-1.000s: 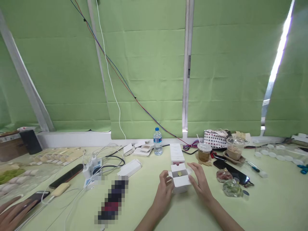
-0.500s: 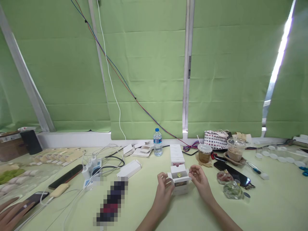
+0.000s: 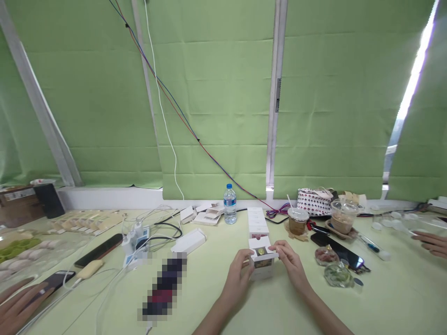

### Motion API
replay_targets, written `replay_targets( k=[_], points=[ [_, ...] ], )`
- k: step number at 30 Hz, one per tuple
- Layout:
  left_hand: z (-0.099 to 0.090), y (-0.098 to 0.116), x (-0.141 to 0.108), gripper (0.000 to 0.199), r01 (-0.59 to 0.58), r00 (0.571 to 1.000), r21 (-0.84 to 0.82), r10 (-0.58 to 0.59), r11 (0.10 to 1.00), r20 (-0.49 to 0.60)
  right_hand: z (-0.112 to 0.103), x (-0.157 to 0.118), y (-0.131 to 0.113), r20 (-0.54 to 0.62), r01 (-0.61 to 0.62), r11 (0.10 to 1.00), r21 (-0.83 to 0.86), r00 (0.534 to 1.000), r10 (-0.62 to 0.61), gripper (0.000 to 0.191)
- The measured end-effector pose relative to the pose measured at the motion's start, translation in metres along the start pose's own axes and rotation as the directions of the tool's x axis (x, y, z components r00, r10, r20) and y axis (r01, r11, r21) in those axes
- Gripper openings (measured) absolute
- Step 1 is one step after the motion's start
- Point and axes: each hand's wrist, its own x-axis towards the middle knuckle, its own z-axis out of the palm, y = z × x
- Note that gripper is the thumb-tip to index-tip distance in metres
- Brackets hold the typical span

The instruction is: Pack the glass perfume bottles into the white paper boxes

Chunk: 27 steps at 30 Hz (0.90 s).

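A small white box [image 3: 262, 273] with a dark printed panel on its front stands on the table before me. Its back lid flap is raised, and inside shows a round yellow-gold top [image 3: 261, 251]; the rest of that item is hidden by the box walls. My left hand [image 3: 239, 274] is closed around the box's left side. On the right, my right hand [image 3: 290, 263] pinches the box's upper edge at the side flap. Directly behind it lies a row of similar white boxes [image 3: 257, 221].
A water bottle [image 3: 230, 204] and opened white cartons [image 3: 208, 215] stand behind. To the right are a drink cup [image 3: 298, 221], a black phone [image 3: 337, 250] and clear bags [image 3: 338, 274]. Cables and a power strip lie left. Other people's hands rest at far left [image 3: 21, 302] and far right [image 3: 435, 243].
The box's side flaps, spread outward before, now lie closer in over the opening. My right fingers have come in onto the box edge. Another person's hand has appeared at the far right.
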Motion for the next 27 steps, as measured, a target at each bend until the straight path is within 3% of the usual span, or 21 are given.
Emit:
replay_targets(
  k=[8, 14, 20, 27],
  points=[
    [0.001, -0.004, -0.002, 0.03, -0.016, 1.0, 0.06, 0.016, 0.998, 0.008, 0.001, 0.0, -0.002, -0.01, 0.012, 1.0, -0.001, 1.0, -0.012, 0.036],
    [0.003, -0.009, -0.004, 0.037, 0.02, 0.998, -0.022, -0.021, 1.0, -0.056, 0.002, -0.002, 0.0, -0.091, -0.005, 0.998, 0.064, 0.996, 0.011, 0.033],
    [-0.001, -0.003, -0.003, 0.026, -0.013, 1.0, 0.035, 0.012, 0.999, 0.011, 0.0, -0.001, -0.001, 0.022, 0.029, 0.999, 0.045, 0.999, -0.03, 0.038],
    [-0.001, -0.003, -0.003, 0.025, -0.027, 0.999, 0.054, 0.026, 0.998, 0.021, 0.0, 0.0, -0.005, 0.017, 0.026, 0.999, 0.043, 0.999, -0.027, 0.039]
  ],
)
